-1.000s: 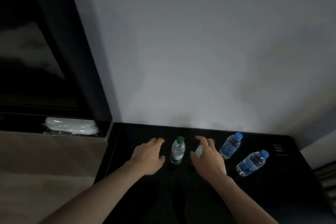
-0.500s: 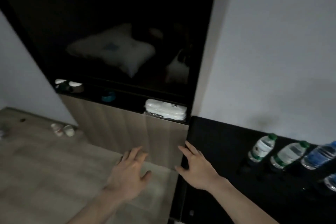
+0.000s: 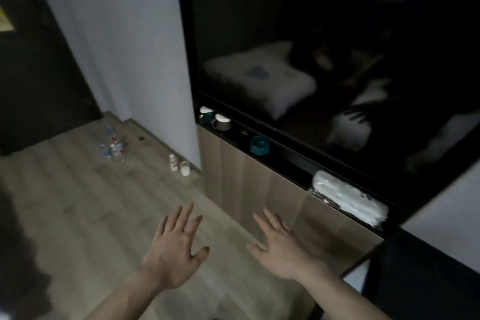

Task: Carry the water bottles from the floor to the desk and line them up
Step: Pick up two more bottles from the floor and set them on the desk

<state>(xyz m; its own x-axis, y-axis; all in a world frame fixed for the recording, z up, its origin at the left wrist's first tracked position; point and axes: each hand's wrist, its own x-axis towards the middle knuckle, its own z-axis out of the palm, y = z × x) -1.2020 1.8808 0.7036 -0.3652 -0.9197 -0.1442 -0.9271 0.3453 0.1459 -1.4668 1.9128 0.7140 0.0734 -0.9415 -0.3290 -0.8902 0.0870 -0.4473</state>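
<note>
The floor (image 3: 78, 202) looks like pale wood-grain planks with a matt finish. The cabinet front (image 3: 249, 189) below the dark recess shows a similar light wood grain, smooth, with a faint sheen. Above it, a dark glossy panel (image 3: 337, 34) mirrors a soft white cloth pillow. The wall (image 3: 124, 47) is plain, matt and smooth. On the ledge, a mug (image 3: 222, 122) appears shiny, and a packet (image 3: 348, 199) is wrapped in clear glossy plastic. The water bottles (image 3: 113, 147) on the floor look like clear plastic, though blurred.
</note>
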